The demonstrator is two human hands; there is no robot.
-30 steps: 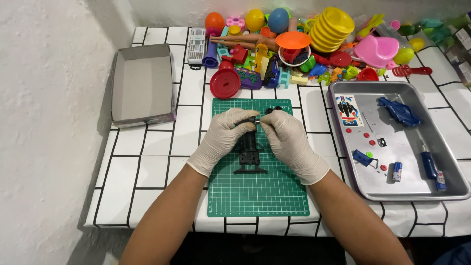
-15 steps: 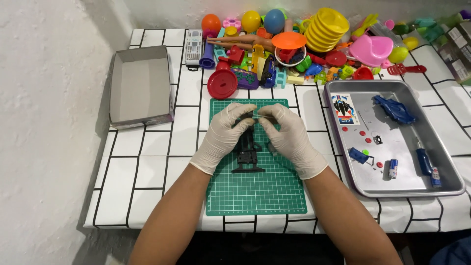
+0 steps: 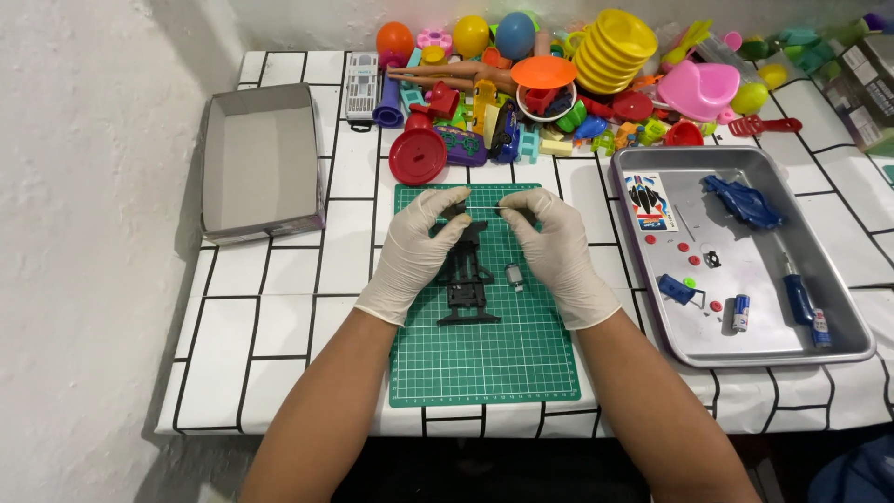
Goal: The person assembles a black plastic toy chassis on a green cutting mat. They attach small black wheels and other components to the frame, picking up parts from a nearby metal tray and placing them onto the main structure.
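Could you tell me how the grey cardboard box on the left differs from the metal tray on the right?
The cardboard box is matt grey with tall walls; the metal tray is shiny with a low rolled rim. The box shows nothing inside, while the tray holds small parts, among them a blue car shell, a screwdriver and batteries. The box is the smaller. Both are open-topped rectangles on the tiled table, flanking the green mat.
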